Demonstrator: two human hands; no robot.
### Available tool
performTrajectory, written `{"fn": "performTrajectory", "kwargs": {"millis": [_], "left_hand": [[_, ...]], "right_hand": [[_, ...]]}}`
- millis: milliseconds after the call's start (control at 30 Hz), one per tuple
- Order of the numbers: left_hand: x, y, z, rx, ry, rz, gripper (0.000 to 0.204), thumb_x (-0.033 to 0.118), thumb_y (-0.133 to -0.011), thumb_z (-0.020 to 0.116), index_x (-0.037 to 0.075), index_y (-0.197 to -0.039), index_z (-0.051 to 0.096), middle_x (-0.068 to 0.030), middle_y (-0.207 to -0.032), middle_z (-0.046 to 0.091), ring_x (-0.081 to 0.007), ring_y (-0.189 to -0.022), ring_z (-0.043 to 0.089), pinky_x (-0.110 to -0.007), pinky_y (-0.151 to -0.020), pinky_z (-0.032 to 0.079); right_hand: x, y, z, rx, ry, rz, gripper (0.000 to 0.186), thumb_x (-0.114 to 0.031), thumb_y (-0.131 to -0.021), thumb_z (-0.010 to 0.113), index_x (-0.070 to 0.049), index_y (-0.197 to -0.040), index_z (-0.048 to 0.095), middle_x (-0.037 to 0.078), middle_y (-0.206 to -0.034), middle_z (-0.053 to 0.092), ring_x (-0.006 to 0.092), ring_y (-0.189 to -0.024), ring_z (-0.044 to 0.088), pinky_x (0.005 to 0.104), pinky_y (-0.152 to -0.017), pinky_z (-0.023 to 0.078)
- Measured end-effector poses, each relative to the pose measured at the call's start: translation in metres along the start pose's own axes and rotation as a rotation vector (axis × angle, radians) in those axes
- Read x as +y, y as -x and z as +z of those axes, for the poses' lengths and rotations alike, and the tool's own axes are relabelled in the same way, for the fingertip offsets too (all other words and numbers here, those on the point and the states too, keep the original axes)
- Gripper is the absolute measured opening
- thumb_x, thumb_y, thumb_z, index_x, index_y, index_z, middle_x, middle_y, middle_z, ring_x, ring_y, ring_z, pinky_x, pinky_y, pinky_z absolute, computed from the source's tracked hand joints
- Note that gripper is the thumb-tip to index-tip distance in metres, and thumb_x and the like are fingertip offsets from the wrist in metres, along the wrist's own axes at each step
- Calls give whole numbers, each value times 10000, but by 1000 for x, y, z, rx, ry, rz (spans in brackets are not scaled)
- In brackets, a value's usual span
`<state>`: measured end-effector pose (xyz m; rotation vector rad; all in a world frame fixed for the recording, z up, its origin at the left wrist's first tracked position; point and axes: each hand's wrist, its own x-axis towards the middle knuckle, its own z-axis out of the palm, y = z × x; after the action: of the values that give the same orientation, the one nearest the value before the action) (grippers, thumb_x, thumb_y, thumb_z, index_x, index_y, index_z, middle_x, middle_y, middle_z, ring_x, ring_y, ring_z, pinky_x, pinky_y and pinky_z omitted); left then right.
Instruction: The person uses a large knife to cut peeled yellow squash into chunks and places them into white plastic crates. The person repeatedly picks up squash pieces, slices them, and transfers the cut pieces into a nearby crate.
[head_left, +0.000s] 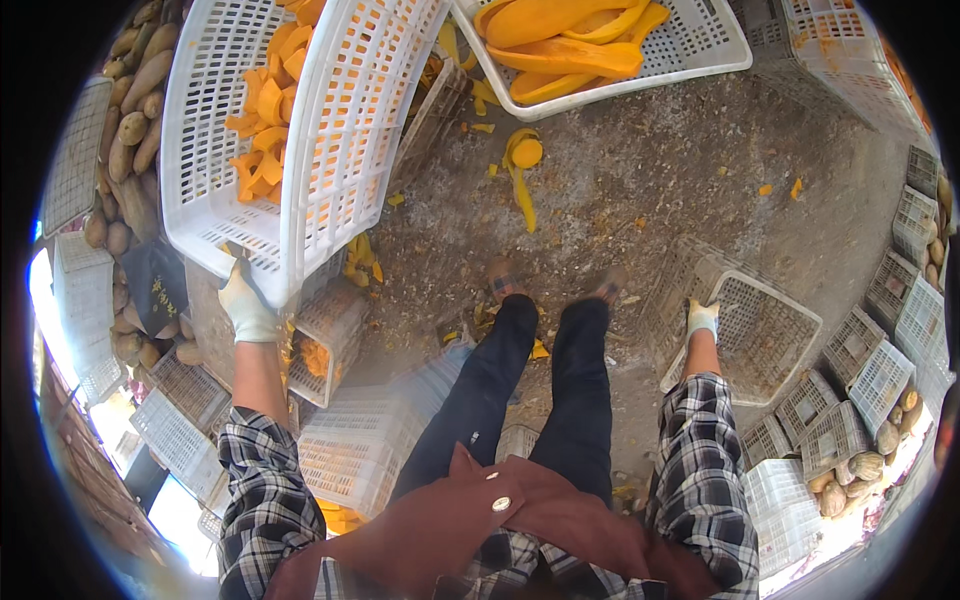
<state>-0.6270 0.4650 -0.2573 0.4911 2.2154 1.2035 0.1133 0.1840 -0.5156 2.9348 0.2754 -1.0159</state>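
My left hand [248, 302], in a pale glove, is closed on the near end of a tall white plastic crate [345, 110]. Inside that crate lie cut chunks of orange squash [268, 125] at the far end. On the right, my gloved right hand [703, 320] grips the rim of a dirty, pale plastic crate [770, 350], which is tilted with its opening showing and no squash visible in it. The fingertips of both hands are partly hidden behind the crate rims.
Ahead stands a white crate [690, 50] of peeled orange squash [570, 40]. Yellow peelings [522, 180] litter the dirty floor [600, 190]. Whole squashes [140, 110] are piled at the left; more crates [850, 340] line the right. Another crate [350, 450] stands beside my leg.
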Motion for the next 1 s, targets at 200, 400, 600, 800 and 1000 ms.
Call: {"fn": "performTrajectory", "kwargs": {"millis": [200,400,600,800,1000], "left_hand": [[-9,-6,-2,-68,175,18,292,94,-945,586,-75,-1183,603,-115,-1060,661,-235,-897,669,-365,-789,547],[-6,-2,4,-34,140,46,281,99,-938,605,-68,-1164,615,-98,-1030,662,-219,-879,662,-360,-779,540],[-6,4,9,-29,180,63,262,86,-949,582,-65,-1161,618,-98,-1039,659,-212,-892,655,-348,-793,535],[-1,9,16,-19,190,100,263,71,-962,556,-63,-1185,599,-102,-1066,656,-210,-905,656,-344,-805,537],[-10,14,20,-12,122,121,267,85,-966,570,-74,-1178,603,-104,-1016,668,-169,-840,642,-313,-722,532]], "right_hand": [[-79,38,9,57,111,-271,763,-181,-770,727,1,-1439,408,252,-1305,592,372,-1183,595,391,-1015,455],[-187,82,51,-16,-27,-435,734,-190,-810,683,-17,-1459,388,248,-1322,582,366,-1178,601,389,-1003,462],[-255,150,88,-191,77,-479,735,-172,-826,681,-63,-1482,367,212,-1313,593,332,-1154,620,377,-982,481],[-294,209,113,-321,302,-684,742,-257,-832,680,-68,-1480,371,218,-1396,511,360,-1236,552,396,-1039,453],[-279,220,119,-360,282,-775,784,-293,-845,707,-50,-1494,339,242,-1398,514,373,-1279,516,401,-1051,433]]}}
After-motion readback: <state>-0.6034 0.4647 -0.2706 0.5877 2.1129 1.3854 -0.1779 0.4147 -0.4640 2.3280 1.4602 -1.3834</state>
